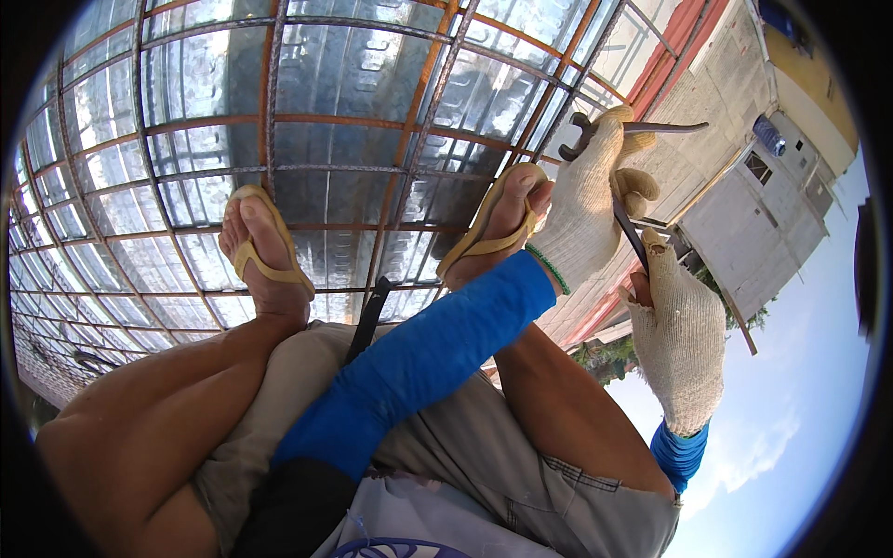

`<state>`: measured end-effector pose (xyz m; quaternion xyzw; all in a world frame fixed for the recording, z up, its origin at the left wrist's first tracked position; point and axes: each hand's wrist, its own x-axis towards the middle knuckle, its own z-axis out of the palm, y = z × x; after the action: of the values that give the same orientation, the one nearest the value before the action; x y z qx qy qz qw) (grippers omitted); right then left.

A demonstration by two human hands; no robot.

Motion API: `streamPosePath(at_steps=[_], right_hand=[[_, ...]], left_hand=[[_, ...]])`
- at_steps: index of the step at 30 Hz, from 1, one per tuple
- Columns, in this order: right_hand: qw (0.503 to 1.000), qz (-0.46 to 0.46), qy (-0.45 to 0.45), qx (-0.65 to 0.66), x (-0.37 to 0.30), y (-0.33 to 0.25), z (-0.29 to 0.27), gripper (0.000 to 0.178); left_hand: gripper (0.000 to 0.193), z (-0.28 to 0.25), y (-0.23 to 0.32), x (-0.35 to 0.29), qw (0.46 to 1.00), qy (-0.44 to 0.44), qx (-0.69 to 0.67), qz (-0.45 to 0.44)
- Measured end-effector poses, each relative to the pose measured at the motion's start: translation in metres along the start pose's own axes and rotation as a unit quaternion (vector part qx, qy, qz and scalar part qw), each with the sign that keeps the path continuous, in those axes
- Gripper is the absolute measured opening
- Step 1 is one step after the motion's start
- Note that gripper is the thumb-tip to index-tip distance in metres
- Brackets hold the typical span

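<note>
My left hand [591, 200], in a cream knitted glove, is closed around a dark metal tool that looks like a pair of pincers [579, 139]. The curved jaws stick out on its left side, and one thin handle [674, 126] points out to the right. A second dark bar [633, 237], apparently the other handle, runs down from my left hand to my right hand [684, 335]. That hand is gloved too, with bare fingertips showing at worn holes, and is closed on the bar's lower end. The pivot is hidden by the left glove.
A rusty rebar grid [339, 119] lies over shiny corrugated metal sheets [349, 70]. My feet in yellow flip-flops [272, 265] rest on it. A black strip [370, 321] rises beside my left arm. Beyond the red edge [684, 51] are a concrete surface and grey buildings [744, 242] below.
</note>
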<state>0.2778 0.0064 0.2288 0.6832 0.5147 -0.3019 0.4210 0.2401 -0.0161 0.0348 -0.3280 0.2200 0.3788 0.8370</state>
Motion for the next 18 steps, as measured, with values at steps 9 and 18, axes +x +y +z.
streamPosePath(at_steps=[9,18], right_hand=[[0.931,-0.191,0.305,-0.063,0.099,0.075,-0.009,0.057],[0.954,-0.164,0.239,-0.081,0.112,0.067,-0.01,0.039]], left_hand=[[0.044,-0.017,0.026,0.007,0.991,-0.117,0.019,-0.056],[0.047,0.012,0.007,-0.011,0.992,0.096,-0.057,-0.06]])
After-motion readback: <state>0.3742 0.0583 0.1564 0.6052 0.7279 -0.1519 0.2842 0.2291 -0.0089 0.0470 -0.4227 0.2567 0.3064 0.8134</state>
